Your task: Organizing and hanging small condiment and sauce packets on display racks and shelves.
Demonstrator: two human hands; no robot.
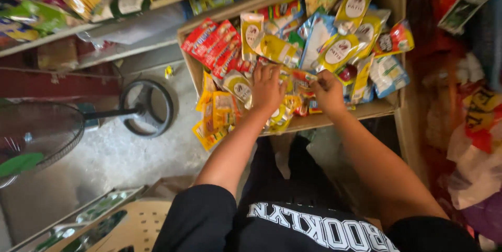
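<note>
Head view, looking straight down: both hands are deep in a cardboard box [386, 106] packed with sachets. The left hand [267, 89] lies flat, fingers spread and released over a heap of yellow sachets [285, 112] at the box's front edge. The right hand [329, 92] is clenched, fingers pinching a small red-and-yellow sachet [303, 76] just above that heap. Red packets [214, 44] crowd the box's left end, yellow pouches with oval labels [340, 49] the back. On the concrete floor to the left, a standing fan [31, 134] with its round base [147, 108].
</note>
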